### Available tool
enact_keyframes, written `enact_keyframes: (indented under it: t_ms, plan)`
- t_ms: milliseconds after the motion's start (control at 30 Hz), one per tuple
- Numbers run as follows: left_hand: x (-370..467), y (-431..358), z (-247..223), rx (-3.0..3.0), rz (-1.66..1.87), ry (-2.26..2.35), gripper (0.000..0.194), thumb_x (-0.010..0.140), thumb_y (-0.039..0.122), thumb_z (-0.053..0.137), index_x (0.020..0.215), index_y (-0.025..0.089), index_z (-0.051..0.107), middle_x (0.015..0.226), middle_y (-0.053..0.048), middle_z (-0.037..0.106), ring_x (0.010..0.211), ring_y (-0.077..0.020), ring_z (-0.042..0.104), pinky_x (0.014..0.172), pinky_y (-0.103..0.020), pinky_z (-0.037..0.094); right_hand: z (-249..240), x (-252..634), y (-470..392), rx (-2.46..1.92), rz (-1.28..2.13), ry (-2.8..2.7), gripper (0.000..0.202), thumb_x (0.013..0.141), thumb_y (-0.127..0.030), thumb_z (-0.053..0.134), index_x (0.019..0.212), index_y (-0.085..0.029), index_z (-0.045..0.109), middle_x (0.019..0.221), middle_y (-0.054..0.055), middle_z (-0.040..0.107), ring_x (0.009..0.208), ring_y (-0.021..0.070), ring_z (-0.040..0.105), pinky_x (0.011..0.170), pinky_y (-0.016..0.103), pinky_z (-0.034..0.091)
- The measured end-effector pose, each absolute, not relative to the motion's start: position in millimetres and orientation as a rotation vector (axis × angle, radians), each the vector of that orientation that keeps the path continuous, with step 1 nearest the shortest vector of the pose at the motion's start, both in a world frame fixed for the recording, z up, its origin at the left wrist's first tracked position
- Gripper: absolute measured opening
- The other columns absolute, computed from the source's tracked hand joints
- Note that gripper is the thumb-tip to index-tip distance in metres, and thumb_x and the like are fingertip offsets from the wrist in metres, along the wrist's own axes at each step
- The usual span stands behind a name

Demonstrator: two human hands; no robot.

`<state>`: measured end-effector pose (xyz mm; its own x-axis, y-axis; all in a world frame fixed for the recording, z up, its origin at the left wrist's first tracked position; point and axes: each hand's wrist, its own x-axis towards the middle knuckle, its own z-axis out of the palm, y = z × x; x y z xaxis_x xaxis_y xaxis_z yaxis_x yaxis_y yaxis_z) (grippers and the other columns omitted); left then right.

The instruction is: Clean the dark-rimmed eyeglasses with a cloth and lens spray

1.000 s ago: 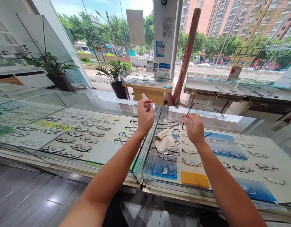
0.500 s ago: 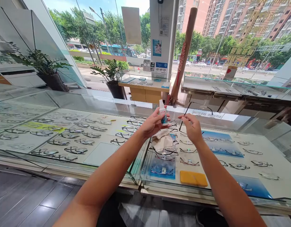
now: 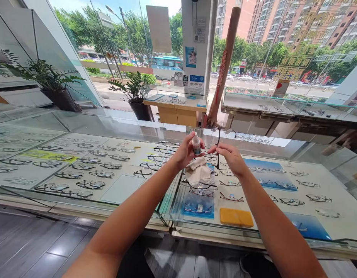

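Shift since half a second ago: the spray bottle (image 3: 196,146) sits a little lower and the eyeglasses (image 3: 218,136) are turned, one temple now standing almost upright; on the street, the blue bus (image 3: 167,63) shows farther right.
Left hand (image 3: 186,150): wrapped around the spray bottle, a finger up by its nozzle, which points upward.
Right hand (image 3: 230,157): pinching the eyeglasses by that temple between thumb and fingertips, the lenses above the grip.
Bottle to eyeglasses: near each other, apart, both held above the glass counter (image 3: 213,240).
Cloth (image 3: 199,173): crumpled on the counter top, just below the bottle.
Yellow block (image 3: 236,217): nearer the body, by the front edge; on or under the glass, I cannot tell.
Display: rows of spectacle frames (image 3: 231,197) spread on both sides of the cloth, some over blue cards (image 3: 262,165).
Beyond the counter: a potted plant (image 3: 135,88) and a leaning wooden post (image 3: 225,63), with the window behind.
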<state>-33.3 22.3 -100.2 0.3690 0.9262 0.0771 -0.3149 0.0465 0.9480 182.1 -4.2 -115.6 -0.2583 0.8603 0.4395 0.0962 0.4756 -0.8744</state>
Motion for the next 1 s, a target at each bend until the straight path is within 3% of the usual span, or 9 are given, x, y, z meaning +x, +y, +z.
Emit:
enact_keyframes:
  t_ms: [267, 533, 667, 1000]
  plan:
    - [-27.8, 30.4, -115.8, 1.495, 1.198, 0.818, 0.057, 0.085, 0.077, 0.063, 0.082, 0.021, 0.062, 0.081, -0.001, 0.057, 0.075, -0.0182, 0.051, 0.072, -0.032, 0.044, -120.2, 174.3, -8.7, -0.683, 1.212, -1.641, 0.026, 0.100, -0.042, 0.068, 0.096, -0.024, 0.087, 0.103, 0.006, 0.082, 0.105, 0.0249, 0.068, 0.105, 0.042, 0.049]
    - [-31.7, 29.7, -110.7, 1.507, 1.166, 0.811, 0.055, 0.086, 0.077, 0.058, 0.084, 0.021, 0.060, 0.081, -0.001, 0.056, 0.076, -0.0191, 0.052, 0.073, -0.033, 0.047, -116.2, 173.8, -11.6, -0.654, 1.279, -1.570, 0.025, 0.098, -0.045, 0.073, 0.096, -0.026, 0.088, 0.102, 0.005, 0.082, 0.105, 0.0255, 0.067, 0.104, 0.041, 0.047]
    - [-34.1, 28.9, -110.6, 1.661, 1.131, 0.845, 0.054, 0.090, 0.075, 0.056, 0.083, 0.021, 0.061, 0.085, -0.003, 0.059, 0.082, -0.0212, 0.055, 0.077, -0.034, 0.048, -113.4, 174.3, -8.1, -0.665, 1.278, -1.422, 0.026, 0.094, -0.049, 0.077, 0.095, -0.025, 0.087, 0.104, 0.006, 0.082, 0.102, 0.0240, 0.067, 0.094, 0.038, 0.051]
    - [-34.5, 20.1, -111.8, 2.010, 1.032, 1.011, 0.049, 0.095, 0.068, 0.056, 0.081, 0.021, 0.059, 0.080, 0.000, 0.061, 0.081, -0.0216, 0.054, 0.079, -0.034, 0.040, -112.3, 171.3, -5.8, -0.657, 1.255, -1.320, 0.028, 0.093, -0.054, 0.080, 0.097, -0.027, 0.087, 0.104, 0.006, 0.084, 0.099, 0.0223, 0.069, 0.090, 0.036, 0.055]
